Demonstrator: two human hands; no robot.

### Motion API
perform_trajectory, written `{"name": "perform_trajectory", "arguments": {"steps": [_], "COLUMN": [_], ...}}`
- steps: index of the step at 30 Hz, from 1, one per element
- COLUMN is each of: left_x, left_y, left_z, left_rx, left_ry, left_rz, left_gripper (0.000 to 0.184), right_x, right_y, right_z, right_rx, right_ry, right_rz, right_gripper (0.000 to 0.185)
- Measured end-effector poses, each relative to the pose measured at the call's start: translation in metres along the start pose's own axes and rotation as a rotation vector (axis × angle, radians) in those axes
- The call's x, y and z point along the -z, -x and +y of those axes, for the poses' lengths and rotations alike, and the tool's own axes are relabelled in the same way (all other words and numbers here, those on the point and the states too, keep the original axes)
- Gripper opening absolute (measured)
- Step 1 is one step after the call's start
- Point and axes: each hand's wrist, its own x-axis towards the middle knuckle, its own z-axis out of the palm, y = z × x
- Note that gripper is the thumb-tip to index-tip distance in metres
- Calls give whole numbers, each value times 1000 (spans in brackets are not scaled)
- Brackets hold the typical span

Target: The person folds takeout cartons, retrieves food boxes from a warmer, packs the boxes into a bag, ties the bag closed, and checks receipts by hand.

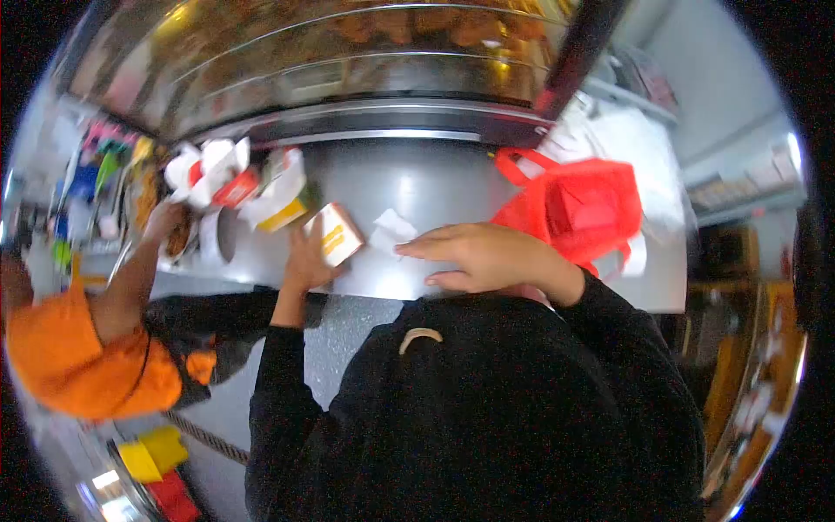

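My left hand is at the counter's front edge, fingers apart, beside the lower left side of a small white-and-orange carton with yellow print. It seems to touch the carton, though blur hides the exact contact. My right hand reaches in over the counter with its fingers stretched out and nothing visible in them. Just beyond its fingertips lies a crumpled white slip of paper. A red carrier bag rests behind my right wrist, its mouth open and handles loose.
On the left, a co-worker in an orange shirt has a hand near food packs. A white-and-yellow food box and red-and-white packs stand on the steel counter. Behind is a glass display case; white bags lie right.
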Motion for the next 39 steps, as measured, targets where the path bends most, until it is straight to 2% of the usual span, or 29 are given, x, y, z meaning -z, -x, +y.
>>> {"name": "perform_trajectory", "arguments": {"steps": [3,5,7,8,9,10,12,14,15,19,21,23,26,27,29,30,32,35,39], "left_x": [18,53,99,124,144,157,160,136,124,63,39,29,19,23,36,50,43,31,23], "left_y": [-1,-4,-5,-8,-12,-18,-33,-49,-58,-99,-105,-105,-115,-120,-127,-125,-129,-120,-107], "left_z": [14,44,94,126,158,190,255,320,347,399,405,407,413,414,419,421,422,424,419], "left_rx": [43,-89,-216,-280,-413,-544,-763,-870,-830,-596,-638,-619,-576,-575,-537,-492,-507,-603,-673], "left_ry": [60,138,236,287,313,335,401,353,340,213,232,278,373,341,315,303,273,251,267], "left_rz": [-135,-77,-42,-34,-36,-34,-91,-118,-255,-272,-149,-40,-140,-159,-259,-343,-286,-158,-23], "left_gripper": [107,104,100,99,98,98,102,101,102,104,102,102,108,113,113,113,112,109,107], "right_x": [-4,5,30,42,50,55,43,35,34,31,29,24,32,31,36,37,34,42,44], "right_y": [9,32,74,94,119,148,199,223,233,246,246,243,234,239,250,247,238,241,258], "right_z": [1,5,5,6,20,38,85,105,110,110,107,104,84,89,94,92,86,79,97], "right_rx": [-48,-41,-260,-426,-424,-585,-932,-952,-955,-931,-924,-839,-824,-847,-881,-870,-880,-804,-890], "right_ry": [-72,-130,-43,77,303,488,628,341,199,-252,101,66,-35,104,16,100,259,136,-53], "right_rz": [108,231,438,620,835,900,920,922,916,1034,905,958,814,758,585,560,524,523,557], "right_gripper": [46,41,31,23,23,23,30,35,37,42,41,41,42,40,49,53,61,75,78]}}
